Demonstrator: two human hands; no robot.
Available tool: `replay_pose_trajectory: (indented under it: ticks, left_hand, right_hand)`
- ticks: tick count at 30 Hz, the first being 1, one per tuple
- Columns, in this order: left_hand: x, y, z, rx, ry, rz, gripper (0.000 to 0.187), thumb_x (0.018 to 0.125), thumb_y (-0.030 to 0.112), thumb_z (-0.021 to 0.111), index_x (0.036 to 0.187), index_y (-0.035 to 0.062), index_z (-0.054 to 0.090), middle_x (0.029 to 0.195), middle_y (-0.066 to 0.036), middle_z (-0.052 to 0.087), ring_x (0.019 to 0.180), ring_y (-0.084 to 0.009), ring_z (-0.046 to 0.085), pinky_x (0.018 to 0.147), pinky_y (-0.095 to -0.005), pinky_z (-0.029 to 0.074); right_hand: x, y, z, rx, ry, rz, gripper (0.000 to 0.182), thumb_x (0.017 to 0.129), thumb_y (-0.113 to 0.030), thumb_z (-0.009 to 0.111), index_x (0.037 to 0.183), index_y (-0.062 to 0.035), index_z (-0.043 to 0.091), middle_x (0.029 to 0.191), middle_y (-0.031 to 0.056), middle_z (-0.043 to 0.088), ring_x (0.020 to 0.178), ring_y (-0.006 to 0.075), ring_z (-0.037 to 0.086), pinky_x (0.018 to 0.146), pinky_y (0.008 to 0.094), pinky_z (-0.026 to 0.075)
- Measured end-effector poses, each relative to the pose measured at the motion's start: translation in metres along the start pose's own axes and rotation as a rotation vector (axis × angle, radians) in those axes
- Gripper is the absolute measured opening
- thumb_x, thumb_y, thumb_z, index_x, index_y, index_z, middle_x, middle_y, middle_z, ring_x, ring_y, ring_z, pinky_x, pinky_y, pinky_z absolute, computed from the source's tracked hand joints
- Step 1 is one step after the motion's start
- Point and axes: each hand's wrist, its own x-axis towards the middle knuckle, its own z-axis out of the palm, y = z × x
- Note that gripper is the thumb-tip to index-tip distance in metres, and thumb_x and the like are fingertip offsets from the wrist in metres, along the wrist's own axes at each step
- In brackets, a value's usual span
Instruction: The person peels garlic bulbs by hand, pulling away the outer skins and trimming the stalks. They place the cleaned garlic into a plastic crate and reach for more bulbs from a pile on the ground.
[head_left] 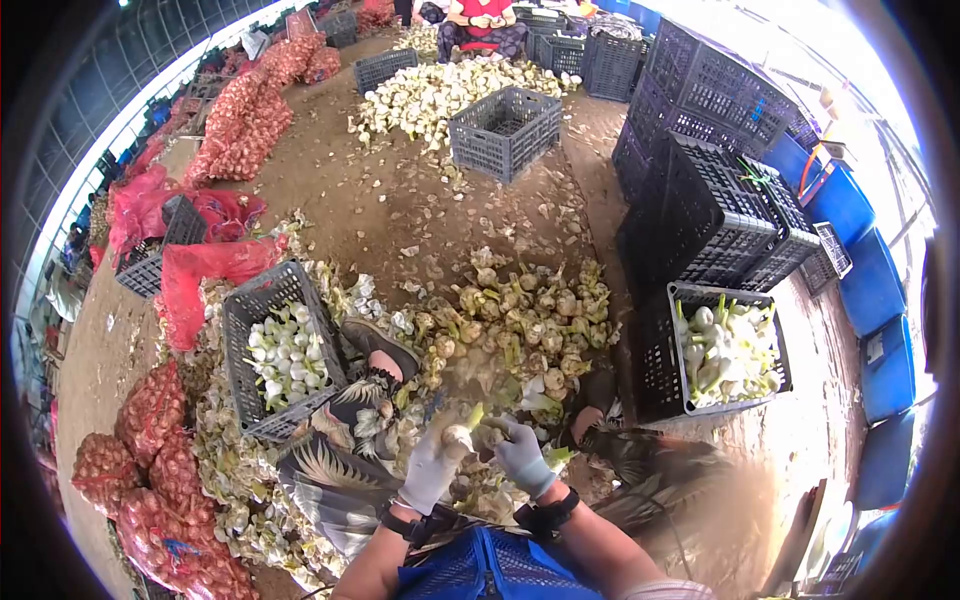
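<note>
My left hand [433,470], in a pale glove, is closed around a whitish onion-like bulb [458,440] with a green shoot pointing up. Just to its right, my right hand [524,460], also gloved, has its fingers curled in toward the bulb; I cannot tell what is in them. Both hands are low in front of my blue apron [485,565], between my knees. Beyond them on the ground lies a heap of unpeeled yellowish bulbs [530,320] with dry skins and green sprouts.
A black crate [240,335] of peeled white bulbs stands left, another crate [655,385] right. Stacked crates [690,200] rise behind it. Red net bags [165,470] and loose skins [240,450] lie left. Farther off, a person [480,20] sits behind a white bulb pile [430,95].
</note>
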Motion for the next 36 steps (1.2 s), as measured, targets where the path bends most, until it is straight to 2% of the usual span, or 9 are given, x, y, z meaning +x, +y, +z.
replay_pose_trajectory:
  ticks: [7, 12, 17, 20, 22, 24, 26, 31, 36]
  left_hand:
    - [0.009, -0.008, -0.003, 0.316, 0.033, 0.123, 0.051, 0.096, 0.032, 0.057, 0.134, -0.0017, 0.049, 0.107, -0.01, 0.063, 0.101, -0.017, 0.061, 0.086, -0.0331, 0.051]
    - [-0.002, -0.001, -0.002, -0.311, 0.031, -0.149, 0.059, 0.076, 0.002, 0.078, 0.126, 0.002, 0.047, 0.102, -0.015, 0.064, 0.094, -0.0265, 0.064, 0.079, -0.0365, 0.054]
    - [0.004, 0.002, -0.007, 0.571, -0.041, 0.412, 0.063, 0.066, -0.011, 0.079, 0.118, 0.0032, 0.046, 0.102, -0.016, 0.064, 0.086, -0.0288, 0.065, 0.073, -0.0371, 0.055]
    - [0.007, 0.009, -0.011, 0.405, -0.028, 0.481, 0.036, 0.097, 0.037, 0.053, 0.107, 0.0033, 0.058, 0.089, -0.008, 0.061, 0.079, -0.0188, 0.063, 0.065, -0.0362, 0.056]
    - [0.002, 0.037, -0.017, -0.525, -0.116, -0.597, 0.033, 0.097, 0.036, 0.051, 0.11, 0.0061, 0.058, 0.089, -0.011, 0.064, 0.071, -0.0196, 0.063, 0.054, -0.0335, 0.051]
    - [-0.002, 0.047, -0.018, -0.12, -0.165, -0.529, 0.038, 0.097, 0.038, 0.05, 0.118, 0.0072, 0.058, 0.087, -0.011, 0.067, 0.065, -0.0196, 0.063, 0.046, -0.0316, 0.045]
    - [-0.002, 0.058, -0.019, -0.419, -0.577, -0.565, 0.054, 0.077, -0.014, 0.063, 0.125, 0.0057, 0.049, 0.096, -0.005, 0.069, 0.076, -0.015, 0.065, 0.065, -0.0266, 0.051]
    - [-0.01, 0.012, -0.014, -0.781, -0.324, -0.646, 0.047, 0.099, 0.042, 0.048, 0.126, 0.004, 0.054, 0.102, -0.011, 0.069, 0.086, -0.0193, 0.067, 0.069, -0.0329, 0.055]
    - [0.0, -0.053, -0.002, -0.153, 0.0, -0.124, 0.042, 0.102, 0.038, 0.046, 0.121, 0.0007, 0.054, 0.095, -0.006, 0.066, 0.083, -0.0178, 0.065, 0.068, -0.0332, 0.055]
  right_hand:
    - [0.002, -0.014, -0.018, 0.287, -0.176, 0.115, 0.023, 0.095, -0.01, 0.063, 0.113, 0.005, 0.064, 0.093, 0.0023, 0.068, 0.083, 0.009, 0.064, 0.073, 0.0259, 0.053]
    - [0.0, 0.001, -0.021, 0.071, -0.112, 0.02, 0.022, 0.092, -0.004, 0.064, 0.112, 0.0045, 0.064, 0.096, 0.0016, 0.069, 0.088, 0.01, 0.063, 0.079, 0.0261, 0.051]
    - [0.004, 0.002, -0.02, 0.018, -0.207, -0.027, 0.019, 0.088, -0.001, 0.065, 0.107, 0.0018, 0.066, 0.094, 0.0037, 0.07, 0.084, 0.0116, 0.061, 0.078, 0.0261, 0.049]
    - [0.005, -0.002, -0.021, -0.22, -0.223, -0.187, 0.024, 0.083, 0.0, 0.067, 0.106, -0.0018, 0.068, 0.092, 0.0087, 0.07, 0.084, 0.016, 0.063, 0.079, 0.0289, 0.049]
    - [0.003, -0.013, -0.016, -0.279, -0.193, -0.265, 0.031, 0.074, 0.002, 0.07, 0.104, -0.0055, 0.069, 0.091, 0.0122, 0.068, 0.085, 0.0233, 0.065, 0.079, 0.0319, 0.05]
    - [0.003, -0.024, -0.013, -0.423, -0.258, -0.498, 0.031, 0.074, 0.007, 0.067, 0.102, -0.0047, 0.071, 0.087, 0.0077, 0.067, 0.083, 0.0186, 0.063, 0.078, 0.0285, 0.05]
    - [0.003, -0.035, -0.012, -0.583, -0.281, -0.636, 0.038, 0.07, 0.006, 0.071, 0.106, -0.0058, 0.07, 0.09, 0.0088, 0.066, 0.082, 0.024, 0.062, 0.078, 0.0287, 0.05]
    - [0.002, -0.02, -0.03, -0.027, -0.265, -0.059, 0.032, 0.085, -0.007, 0.073, 0.115, -0.0031, 0.065, 0.114, 0.0067, 0.067, 0.108, 0.0167, 0.061, 0.095, 0.0309, 0.048]
    - [-0.008, -0.021, -0.027, -0.075, -0.222, -0.051, 0.027, 0.091, -0.007, 0.065, 0.117, 0.0023, 0.064, 0.11, 0.0045, 0.067, 0.099, 0.0105, 0.061, 0.083, 0.0269, 0.052]
